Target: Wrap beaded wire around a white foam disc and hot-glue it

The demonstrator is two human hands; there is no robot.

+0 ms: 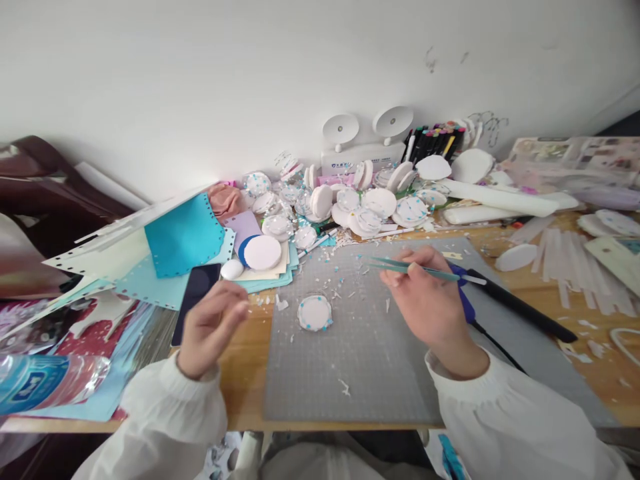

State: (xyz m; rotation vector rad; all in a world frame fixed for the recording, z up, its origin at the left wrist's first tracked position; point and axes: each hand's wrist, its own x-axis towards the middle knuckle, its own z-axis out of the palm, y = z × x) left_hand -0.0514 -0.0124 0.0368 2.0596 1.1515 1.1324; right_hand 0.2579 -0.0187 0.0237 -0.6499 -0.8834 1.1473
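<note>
My right hand [430, 300] is closed round a pair of teal tweezers [435, 269], their tips pointing left above the grey cutting mat [350, 373]. On that mat lies a white disc [315, 313] with small blue dots round its edge, apart from both hands. My left hand [215, 323] is raised to the left of the mat, near a dark phone [197, 300]. Its thumb and fingers are curled together; anything between them is too small to make out.
Several white discs [379, 203] are heaped along the back. A blue tool [466, 303] with a black cord and a long black object [525, 307] lie on the right. Clear sticks [575, 267] lie beyond. Coloured sheets [183, 240] and a bottle [50, 380] occupy the left.
</note>
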